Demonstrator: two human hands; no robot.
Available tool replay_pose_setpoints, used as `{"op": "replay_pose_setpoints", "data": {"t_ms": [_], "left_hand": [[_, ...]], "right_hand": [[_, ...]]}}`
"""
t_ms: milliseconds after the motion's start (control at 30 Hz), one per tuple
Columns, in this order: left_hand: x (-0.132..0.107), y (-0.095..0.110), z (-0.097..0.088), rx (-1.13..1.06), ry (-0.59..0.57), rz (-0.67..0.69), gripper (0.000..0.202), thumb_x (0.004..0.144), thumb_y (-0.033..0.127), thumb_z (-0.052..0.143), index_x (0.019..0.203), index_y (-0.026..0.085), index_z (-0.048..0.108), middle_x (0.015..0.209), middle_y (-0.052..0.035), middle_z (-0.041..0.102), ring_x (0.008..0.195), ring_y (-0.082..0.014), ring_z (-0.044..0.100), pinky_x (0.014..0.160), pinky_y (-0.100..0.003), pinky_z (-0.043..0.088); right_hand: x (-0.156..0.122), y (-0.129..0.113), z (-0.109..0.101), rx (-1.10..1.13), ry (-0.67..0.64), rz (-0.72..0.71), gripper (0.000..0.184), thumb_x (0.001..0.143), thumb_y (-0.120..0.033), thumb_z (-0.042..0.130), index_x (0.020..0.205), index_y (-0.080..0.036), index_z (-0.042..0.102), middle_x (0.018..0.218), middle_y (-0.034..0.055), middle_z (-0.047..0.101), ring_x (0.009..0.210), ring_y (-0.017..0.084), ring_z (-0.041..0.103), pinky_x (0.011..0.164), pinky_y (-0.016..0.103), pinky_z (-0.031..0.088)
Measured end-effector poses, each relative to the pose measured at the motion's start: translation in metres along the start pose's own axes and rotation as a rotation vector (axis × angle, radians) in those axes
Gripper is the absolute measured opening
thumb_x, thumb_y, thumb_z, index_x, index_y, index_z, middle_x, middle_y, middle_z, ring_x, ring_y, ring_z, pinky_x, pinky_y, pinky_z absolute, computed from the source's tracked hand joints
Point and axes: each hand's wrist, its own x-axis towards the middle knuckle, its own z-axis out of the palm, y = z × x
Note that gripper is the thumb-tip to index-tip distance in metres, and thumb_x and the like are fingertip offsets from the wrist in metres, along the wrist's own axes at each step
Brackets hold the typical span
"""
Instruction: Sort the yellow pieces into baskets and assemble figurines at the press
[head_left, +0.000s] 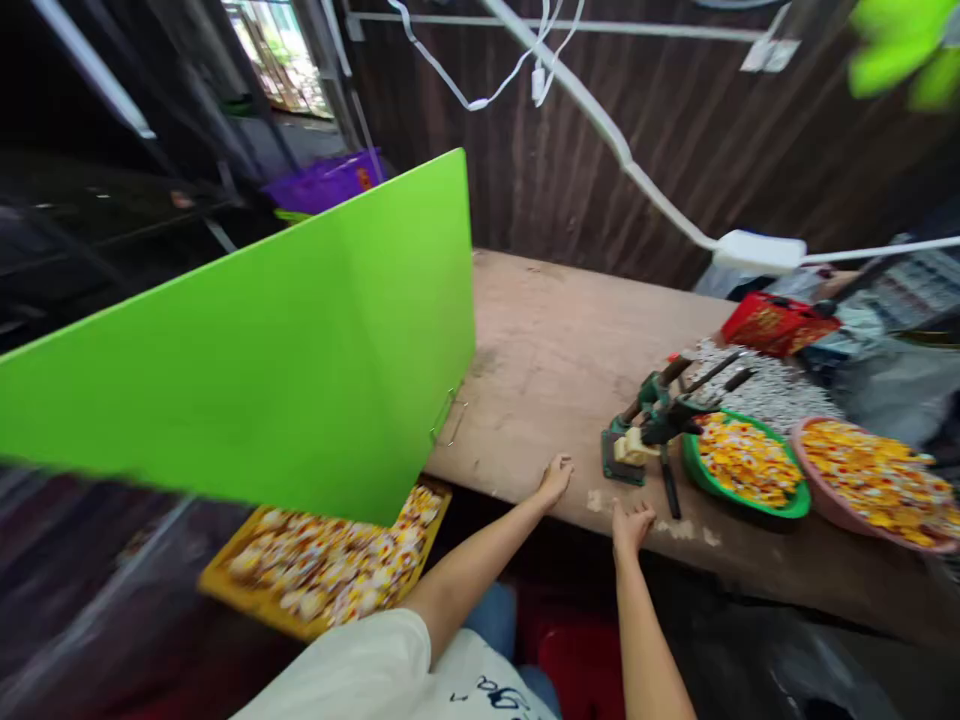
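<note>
My left hand (556,478) is at the front edge of the wooden table (555,340), its fingers loosely bent and somewhat apart, with nothing visible in them. To its right, my right hand (632,525) is also at the edge, thumb and fingers apart, holding nothing I can see. Just beyond the right hand stands a small green hand press (651,412) with dark handles and a pale block (634,448) at its base. A black lever (670,484) points down from the press toward me. Neither hand appears to touch the press.
Right of the press are a green basin (750,462) and a pink basin (877,485) of small yellow-and-white pieces, with a silvery pile (757,388) behind. A large green board (322,350) stands on the left. Below it sits a yellow tray (300,627) of similar pieces.
</note>
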Motion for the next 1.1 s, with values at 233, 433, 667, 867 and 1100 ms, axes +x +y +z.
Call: {"op": "replay_pose_setpoints", "data": {"t_ms": [233,433,667,867,1100], "left_hand": [[-0.189,-0.137,-0.119,0.055,0.22,-0.158,0.013,0.068,0.013,0.06,0.075,0.02,0.069,0.084,-0.0065,0.072,0.091,-0.0251,0.066,0.094,-0.041,0.048],[-0.269,-0.183,-0.188,-0.062,0.492,-0.158,0.013,0.062,0.013,0.058,0.06,0.024,0.061,0.078,-0.0061,0.068,0.096,-0.0282,0.065,0.097,-0.041,0.046],[-0.297,-0.204,-0.286,-0.217,0.628,-0.197,0.009,0.064,0.016,0.057,0.07,0.02,0.062,0.069,-0.0015,0.063,0.074,-0.019,0.063,0.078,-0.033,0.05],[-0.332,-0.241,-0.388,-0.164,0.655,-0.325,0.008,0.065,0.025,0.064,0.062,0.022,0.057,0.057,0.0008,0.055,0.061,-0.0192,0.06,0.063,-0.032,0.046],[-0.361,-0.273,-0.558,0.123,0.615,-0.503,0.012,0.066,0.018,0.063,0.058,0.023,0.055,0.057,-0.0001,0.059,0.072,-0.0246,0.068,0.068,-0.033,0.048]], "right_hand": [[-0.246,0.054,0.009,0.007,-0.527,0.077,0.022,0.057,-0.036,0.064,0.074,-0.021,0.065,0.078,0.0106,0.073,0.084,0.035,0.072,0.078,0.043,0.056],[-0.367,0.046,0.033,0.017,-0.972,-0.054,0.024,0.053,-0.032,0.062,0.072,-0.021,0.072,0.078,0.0086,0.076,0.084,0.034,0.073,0.073,0.039,0.057],[-0.411,0.019,0.065,-0.059,-1.15,-0.051,0.011,0.055,-0.032,0.06,0.057,-0.022,0.061,0.056,0.0026,0.065,0.05,0.022,0.062,0.052,0.032,0.05],[-0.452,-0.014,0.114,-0.085,-1.097,0.028,0.012,0.053,-0.032,0.057,0.055,-0.021,0.056,0.052,0.0003,0.059,0.041,0.017,0.054,0.045,0.028,0.043],[-0.576,-0.08,0.218,-0.061,-1.056,0.111,0.015,0.058,-0.034,0.059,0.062,-0.02,0.056,0.054,-0.0006,0.058,0.04,0.015,0.053,0.04,0.023,0.034]]}}
